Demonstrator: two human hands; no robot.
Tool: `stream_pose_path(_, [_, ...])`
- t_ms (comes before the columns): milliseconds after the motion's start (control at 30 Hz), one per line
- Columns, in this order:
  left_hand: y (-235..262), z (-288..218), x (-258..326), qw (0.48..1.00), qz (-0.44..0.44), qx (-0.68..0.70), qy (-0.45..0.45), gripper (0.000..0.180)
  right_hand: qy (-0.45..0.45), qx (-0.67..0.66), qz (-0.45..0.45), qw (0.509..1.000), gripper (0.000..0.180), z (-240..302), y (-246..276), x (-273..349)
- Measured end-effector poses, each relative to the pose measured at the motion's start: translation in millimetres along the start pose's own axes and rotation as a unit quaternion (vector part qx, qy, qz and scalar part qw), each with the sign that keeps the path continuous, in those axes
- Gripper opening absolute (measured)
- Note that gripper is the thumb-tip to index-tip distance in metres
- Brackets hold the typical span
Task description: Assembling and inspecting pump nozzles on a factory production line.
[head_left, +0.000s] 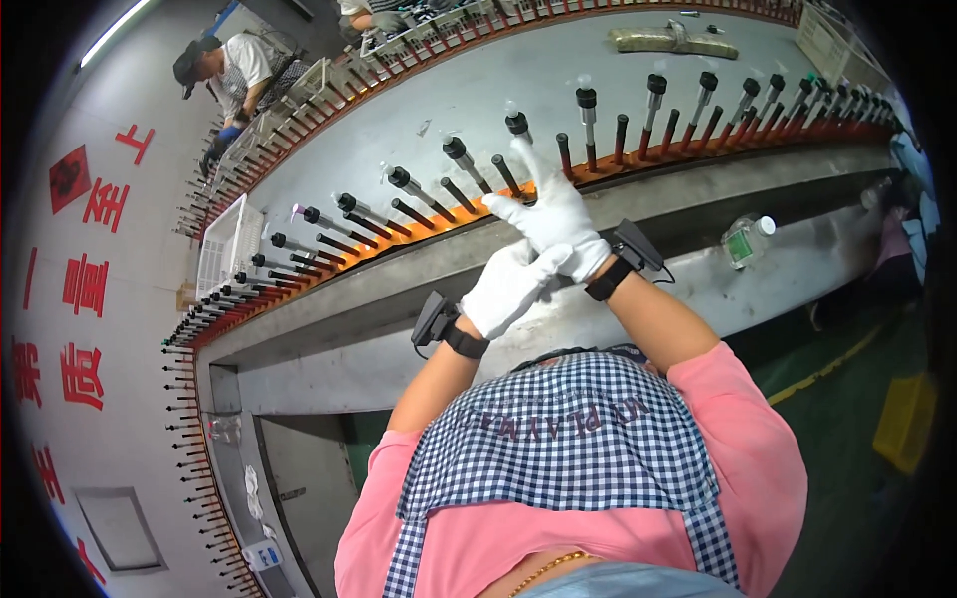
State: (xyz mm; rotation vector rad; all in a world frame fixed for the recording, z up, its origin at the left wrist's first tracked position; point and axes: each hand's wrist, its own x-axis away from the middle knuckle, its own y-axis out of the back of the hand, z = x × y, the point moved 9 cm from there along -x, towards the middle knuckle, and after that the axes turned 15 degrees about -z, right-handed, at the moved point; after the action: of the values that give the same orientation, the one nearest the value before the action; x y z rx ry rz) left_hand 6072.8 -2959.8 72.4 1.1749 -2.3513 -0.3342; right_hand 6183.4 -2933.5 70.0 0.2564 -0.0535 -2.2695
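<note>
Both my hands wear white gloves. My right hand point(554, 217) is raised in front of the row of rods, holding nothing, with its forefinger and thumb stretched apart. Its forefinger reaches up close to a silver tube with a black collar point(516, 125). Below and to the left, my left hand point(501, 289) presses against the heel of the right glove, its thumb laid across it; its other fingers are mostly hidden, and it appears to grip that glove. Similar silver tubes point(588, 125) sit on some spindles, while black-topped rods point(563, 154) stand bare between them.
The spindles rise from a curving orange-red track point(439, 221) beyond the metal ledge point(399, 261). A clear bottle point(748, 241) lies at right. White crates point(227, 254) stand beyond the track, with a wrapped bundle point(673, 42) farther back. A co-worker point(244, 75) works at far left.
</note>
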Motion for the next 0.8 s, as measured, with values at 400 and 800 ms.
stream_pose_path(400, [8, 24, -28, 0.978, -0.11, 0.064, -0.165, 0.055, -0.138, -0.417, 0.332, 0.835, 0.09, -42, -11, 39])
stream_pose_path(800, [32, 278, -144, 0.979, -0.167, 0.108, -0.037, 0.079, -0.12, -0.205, 0.217, 0.947, 0.098, -283, -135, 33])
